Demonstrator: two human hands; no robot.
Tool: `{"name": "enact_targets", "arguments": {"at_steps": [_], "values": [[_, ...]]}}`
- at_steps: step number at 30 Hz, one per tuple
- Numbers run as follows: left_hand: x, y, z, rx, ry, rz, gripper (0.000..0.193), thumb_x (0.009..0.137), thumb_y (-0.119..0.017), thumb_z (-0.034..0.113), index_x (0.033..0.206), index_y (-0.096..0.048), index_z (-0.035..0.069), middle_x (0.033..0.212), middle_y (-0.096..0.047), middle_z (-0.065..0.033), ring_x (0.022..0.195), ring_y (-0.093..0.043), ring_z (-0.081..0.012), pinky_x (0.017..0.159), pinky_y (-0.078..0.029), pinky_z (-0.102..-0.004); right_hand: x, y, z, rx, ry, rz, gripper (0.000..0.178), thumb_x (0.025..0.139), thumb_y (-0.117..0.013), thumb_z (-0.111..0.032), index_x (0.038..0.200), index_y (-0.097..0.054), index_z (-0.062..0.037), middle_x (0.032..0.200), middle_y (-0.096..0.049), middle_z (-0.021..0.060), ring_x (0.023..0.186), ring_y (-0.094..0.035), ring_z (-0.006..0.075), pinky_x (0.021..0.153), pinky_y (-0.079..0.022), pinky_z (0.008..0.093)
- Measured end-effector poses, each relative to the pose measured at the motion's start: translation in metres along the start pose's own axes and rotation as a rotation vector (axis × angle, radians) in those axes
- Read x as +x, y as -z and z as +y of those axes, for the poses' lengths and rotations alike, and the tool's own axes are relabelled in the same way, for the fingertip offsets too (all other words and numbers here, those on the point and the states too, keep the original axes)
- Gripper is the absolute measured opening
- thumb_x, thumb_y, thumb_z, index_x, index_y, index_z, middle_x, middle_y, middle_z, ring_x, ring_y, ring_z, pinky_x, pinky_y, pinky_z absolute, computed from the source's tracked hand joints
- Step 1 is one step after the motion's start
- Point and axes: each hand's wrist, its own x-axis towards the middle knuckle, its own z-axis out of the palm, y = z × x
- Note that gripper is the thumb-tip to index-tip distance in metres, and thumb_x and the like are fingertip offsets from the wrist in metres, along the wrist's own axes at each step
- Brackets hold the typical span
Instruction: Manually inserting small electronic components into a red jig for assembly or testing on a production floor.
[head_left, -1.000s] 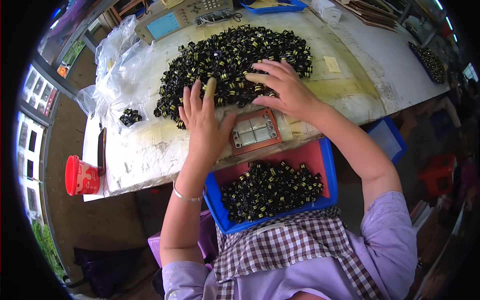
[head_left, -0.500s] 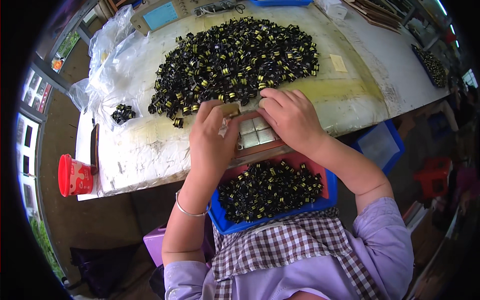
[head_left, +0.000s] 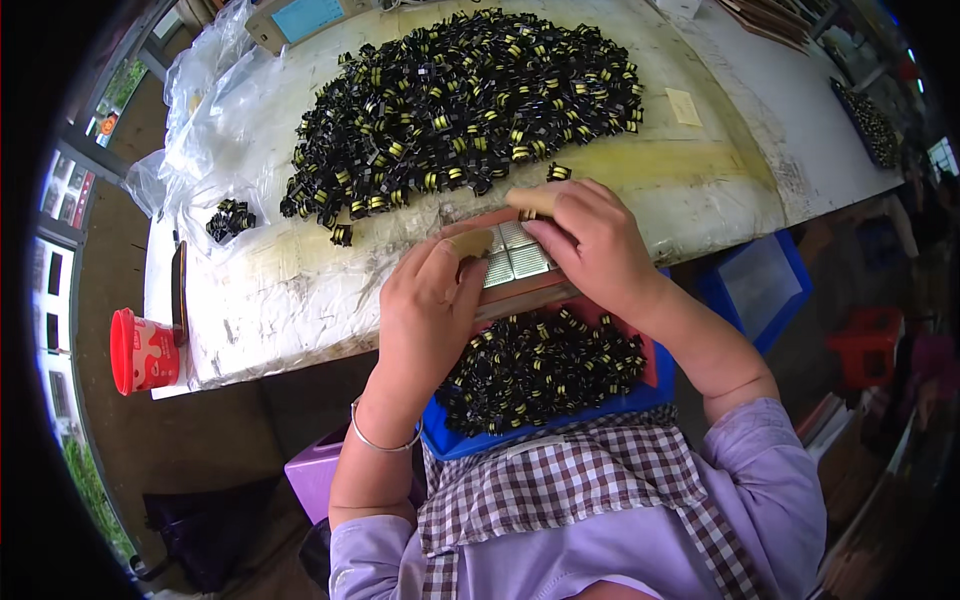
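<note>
A reddish-brown frame with ribbed silvery plates (head_left: 518, 252) lies at the near edge of the table (head_left: 290, 310). My left hand (head_left: 425, 290) is at its left side, thumb and index finger bent together over the plates; what they hold, if anything, is hidden. From the right, my right hand (head_left: 600, 245) pinches a small black-and-yellow coil part (head_left: 528, 214) at the frame's far edge, mostly covered by the fingers. Tan covers sit on both index fingers. Beyond my hands spreads a large heap of black-and-yellow coil parts (head_left: 450, 110).
Below the frame, a blue tray (head_left: 480, 440) with a red lining holds more coil parts. A small cluster of parts (head_left: 230, 220) and clear plastic bags (head_left: 215, 120) lie at left. A red tub (head_left: 150, 350) stands at the left corner. Another blue tray (head_left: 760, 290) is at right.
My left fingers have lowered onto the plates, and my right fingers have shifted slightly toward the frame's far edge. One coil part now lies apart, just beyond my right hand. The view has shifted slightly.
</note>
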Motion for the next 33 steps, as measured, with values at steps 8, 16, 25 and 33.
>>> {"name": "enact_targets", "arguments": {"at_steps": [8,16,25,33], "values": [[-0.003,-0.003,-0.002,0.013,0.122,0.07,0.016,0.074,-0.077,0.006,0.084,-0.066,0.002,0.084,-0.066,-0.0098,0.073,-0.063,-0.0285,0.064,-0.05,-0.0368,0.001,0.008,-0.002,0.294,-0.177,-0.033,0.027,0.074,-0.077,0.001,0.099,-0.068,-0.0044,0.093,-0.068,0.0102,0.082,-0.065,0.0234,0.071,-0.052,0.0322],[0.003,-0.022,0.009,0.026,0.012,0.033,0.015,0.075,-0.076,0.007,0.084,-0.064,0.003,0.076,-0.06,-0.0097,0.07,-0.057,-0.0294,0.064,-0.046,-0.0397,0.002,0.016,-0.003,0.277,-0.15,0.034,0.026,0.074,-0.076,0.001,0.098,-0.068,-0.0028,0.093,-0.069,0.0102,0.084,-0.066,0.0243,0.072,-0.052,0.0329],[0.013,-0.015,0.003,-0.13,0.103,0.083,0.018,0.081,-0.072,0.008,0.098,-0.068,0.003,0.072,-0.06,-0.0098,0.061,-0.056,-0.0265,0.059,-0.046,-0.0374,0.001,0.005,0.0,0.312,-0.167,0.009,0.025,0.072,-0.077,-0.001,0.095,-0.068,-0.0047,0.094,-0.069,0.0101,0.085,-0.066,0.0294,0.079,-0.052,0.0369],[0.043,-0.026,-0.02,0.313,-0.025,0.092,0.019,0.083,-0.068,0.015,0.1,-0.064,0.007,0.08,-0.064,-0.0107,0.07,-0.062,-0.0289,0.062,-0.05,-0.0399,0.011,0.011,-0.015,0.204,-0.109,-0.2,0.02,0.072,-0.077,-0.007,0.091,-0.068,-0.005,0.085,-0.066,0.0099,0.082,-0.064,0.0308,0.075,-0.051,0.0379]]}}
